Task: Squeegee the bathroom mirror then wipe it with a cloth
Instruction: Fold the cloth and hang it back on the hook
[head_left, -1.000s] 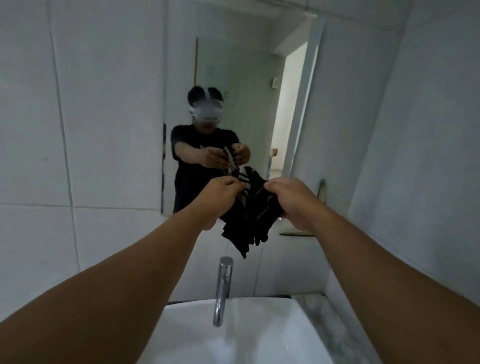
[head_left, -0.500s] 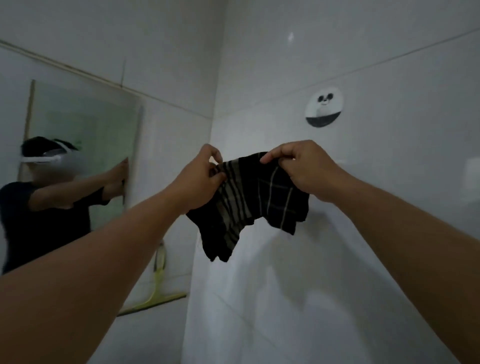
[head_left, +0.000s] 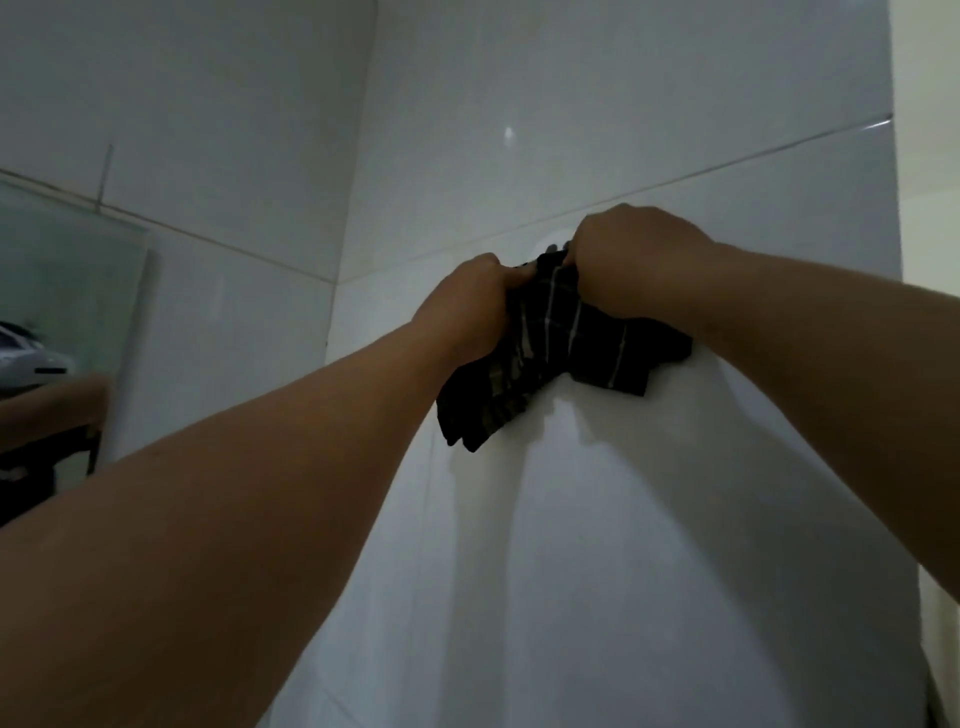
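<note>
Left hand (head_left: 470, 306) and right hand (head_left: 631, 260) both gripping dark striped cloth (head_left: 556, 358) against white wall tile (head_left: 623, 519).

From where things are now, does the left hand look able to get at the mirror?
Probably not right away: the left hand grips the cloth against the side wall, while the mirror hangs apart, round the corner.

1. No text, label, brand, number or sign is showing legibly anywhere in view.
2. The cloth (head_left: 561, 353) is showing only a pale plaid line pattern; no lettering is reading on it.
</note>
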